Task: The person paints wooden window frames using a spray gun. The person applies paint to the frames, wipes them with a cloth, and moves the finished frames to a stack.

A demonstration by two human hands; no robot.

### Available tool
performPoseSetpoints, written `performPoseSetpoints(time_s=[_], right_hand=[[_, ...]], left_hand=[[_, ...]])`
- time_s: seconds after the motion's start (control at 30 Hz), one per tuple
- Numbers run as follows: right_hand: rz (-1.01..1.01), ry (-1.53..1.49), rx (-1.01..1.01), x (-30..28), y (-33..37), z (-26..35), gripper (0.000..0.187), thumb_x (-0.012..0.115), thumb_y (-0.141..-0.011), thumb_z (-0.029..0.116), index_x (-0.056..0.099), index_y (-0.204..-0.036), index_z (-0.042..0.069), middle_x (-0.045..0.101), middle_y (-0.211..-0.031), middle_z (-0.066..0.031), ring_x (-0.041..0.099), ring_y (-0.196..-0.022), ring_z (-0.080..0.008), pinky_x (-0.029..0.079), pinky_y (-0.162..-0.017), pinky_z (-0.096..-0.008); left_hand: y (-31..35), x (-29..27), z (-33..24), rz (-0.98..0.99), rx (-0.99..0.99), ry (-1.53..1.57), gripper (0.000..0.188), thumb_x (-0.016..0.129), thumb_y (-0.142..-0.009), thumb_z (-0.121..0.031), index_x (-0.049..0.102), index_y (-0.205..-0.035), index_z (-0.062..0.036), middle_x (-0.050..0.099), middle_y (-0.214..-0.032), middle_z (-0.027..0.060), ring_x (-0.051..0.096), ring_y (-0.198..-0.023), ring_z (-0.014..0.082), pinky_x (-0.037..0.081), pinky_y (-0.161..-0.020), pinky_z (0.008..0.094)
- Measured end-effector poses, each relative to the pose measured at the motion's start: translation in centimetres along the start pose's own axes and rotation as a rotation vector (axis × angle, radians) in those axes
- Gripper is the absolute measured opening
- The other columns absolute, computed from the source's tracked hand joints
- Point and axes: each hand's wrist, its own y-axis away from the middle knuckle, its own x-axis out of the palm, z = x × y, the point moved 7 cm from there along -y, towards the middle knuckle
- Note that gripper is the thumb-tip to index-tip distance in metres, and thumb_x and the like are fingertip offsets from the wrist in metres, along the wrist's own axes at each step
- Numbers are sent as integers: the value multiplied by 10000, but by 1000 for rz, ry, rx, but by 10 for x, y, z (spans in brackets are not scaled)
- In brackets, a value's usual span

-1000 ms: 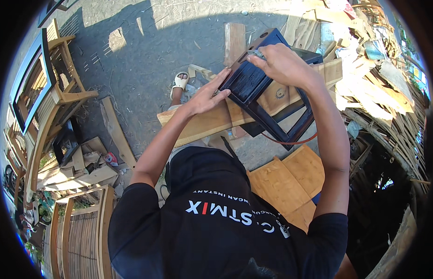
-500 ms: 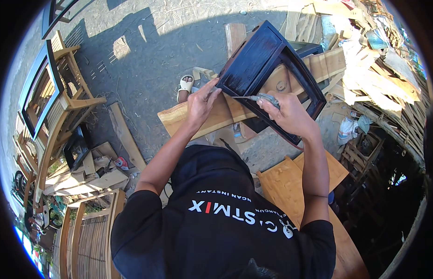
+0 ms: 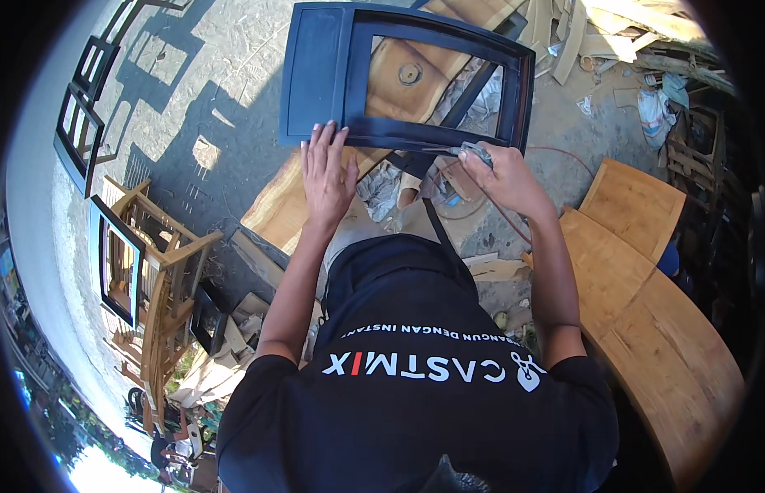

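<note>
A black-painted wooden frame lies before me, with a solid panel at its left and a rectangular opening at its right. My left hand is open, with its fingertips laid on the near edge by the solid panel. In my right hand is a small grey air blow gun, with its thin nozzle pointing left along the frame's near rail. A reddish hose runs down beside that hand. Under the frame is a wide natural-wood slab, seen through the opening and past the left corner.
Wooden furniture and black frames stand at the left. A brown wooden tabletop is at the lower right. Scrap boards and a white sack lie at the far right.
The black frame has turned from a steep slant to lying almost level across my view. My left hand has moved from its corner to flat fingers on the near edge; the blow gun stays in my right hand.
</note>
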Motion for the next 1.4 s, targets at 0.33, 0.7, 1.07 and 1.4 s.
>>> performPoseSetpoints(time_s=[0.33, 0.7, 1.07, 1.4], right_hand=[[-537, -221, 433, -51, 150, -153, 434, 560, -1033, 379, 694, -922, -19, 586, -638, -32, 574, -557, -116, 442, -528, -295], [-689, -894, 615, -28, 186, -301, 446, 568, -1020, 452, 693, -908, 39, 539, -622, 16, 449, -464, -67, 361, -424, -259], [-644, -970, 309, -74, 102, -334, 519, 584, -1002, 501, 657, -847, 12, 540, -601, 3, 486, -453, -80, 366, -402, -271], [-604, -245, 90, -141, -4, -239, 558, 561, -1004, 428, 657, -794, -80, 654, -746, -312, 683, -726, -467, 542, -682, -520]], left_hand=[[-39, 130, -104, 540, 701, -73, 626, 614, -908, -90, 425, -1502, -144, 441, -1500, 137, 386, -1428, 334, 368, -1144, 498], [-68, 230, -288, 786, 1313, 19, 619, 552, -967, -503, 513, -1377, -42, 507, -1401, 162, 431, -1375, 341, 291, -1195, 515], [-245, 272, -310, 441, 1238, -37, 322, 562, -1002, -350, 670, -981, -48, 642, -1161, 156, 583, -1177, 353, 390, -1079, 494], [-296, 258, -213, 407, 448, 12, 312, 531, -1039, -335, 667, -1123, -67, 712, -924, 182, 695, -890, 381, 542, -764, 453]])
